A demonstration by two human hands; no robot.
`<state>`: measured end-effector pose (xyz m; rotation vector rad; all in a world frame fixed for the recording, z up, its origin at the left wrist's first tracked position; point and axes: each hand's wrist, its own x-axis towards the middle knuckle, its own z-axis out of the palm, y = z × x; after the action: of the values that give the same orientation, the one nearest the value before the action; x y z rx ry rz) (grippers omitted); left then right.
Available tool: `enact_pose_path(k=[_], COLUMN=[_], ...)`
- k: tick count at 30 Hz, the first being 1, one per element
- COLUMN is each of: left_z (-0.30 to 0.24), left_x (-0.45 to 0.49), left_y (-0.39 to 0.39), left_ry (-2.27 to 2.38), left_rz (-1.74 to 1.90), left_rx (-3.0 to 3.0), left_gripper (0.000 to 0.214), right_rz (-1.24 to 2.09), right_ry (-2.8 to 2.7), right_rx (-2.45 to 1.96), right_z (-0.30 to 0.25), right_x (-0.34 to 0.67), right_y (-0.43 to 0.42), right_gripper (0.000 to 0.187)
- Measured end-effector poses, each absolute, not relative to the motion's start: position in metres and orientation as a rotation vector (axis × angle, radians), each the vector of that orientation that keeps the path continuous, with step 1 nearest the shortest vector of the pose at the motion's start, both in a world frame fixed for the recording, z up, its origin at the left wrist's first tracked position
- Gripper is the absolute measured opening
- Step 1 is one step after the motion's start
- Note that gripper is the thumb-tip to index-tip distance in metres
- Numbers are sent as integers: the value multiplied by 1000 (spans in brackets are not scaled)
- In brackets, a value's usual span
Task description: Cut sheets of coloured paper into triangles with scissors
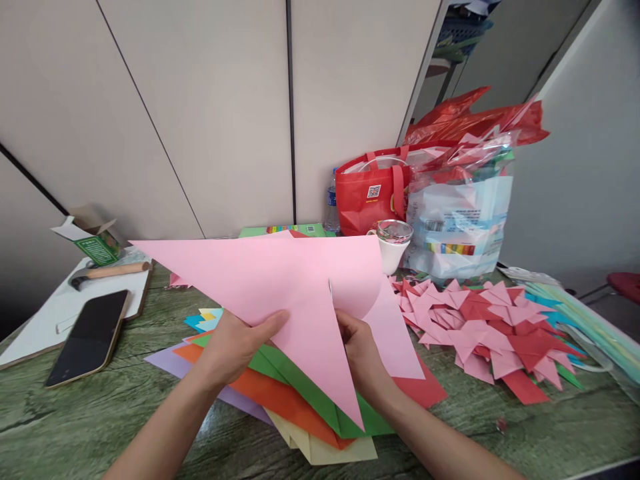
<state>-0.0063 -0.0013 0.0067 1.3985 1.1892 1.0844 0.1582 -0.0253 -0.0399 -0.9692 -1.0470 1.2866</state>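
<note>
A large pink paper sheet (280,280), folded over into a triangle, is held up above the table. My left hand (235,347) grips its lower left edge, thumb on top. Pinching the paper near the fold from beneath is my right hand (363,353). Under the hands lies a stack of coloured paper sheets (300,407): green, orange, purple, cream and red.
A pile of folded pink and red paper pieces (487,333) lies right. Behind stand a red bag (373,190), a plastic bag (460,220) and a white cup (393,250). At left lie a phone (90,337), a hammer (107,272), a small box (93,240).
</note>
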Motion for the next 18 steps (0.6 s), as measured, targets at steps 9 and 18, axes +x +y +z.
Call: enact_pose_path(k=[9, 18], left_z=[9, -7], left_x=[-4, -13], left_y=[-2, -22], left_ry=[1165, 1189], left_rz=[1078, 1079], left_rx=[1379, 1269], left_gripper=[49, 57], right_rz=[1261, 1321], right_ry=[-1059, -1161], right_rx=[-994, -894], right_z=[-40, -40], right_x=[157, 161], right_y=[-25, -25], right_gripper=[14, 27])
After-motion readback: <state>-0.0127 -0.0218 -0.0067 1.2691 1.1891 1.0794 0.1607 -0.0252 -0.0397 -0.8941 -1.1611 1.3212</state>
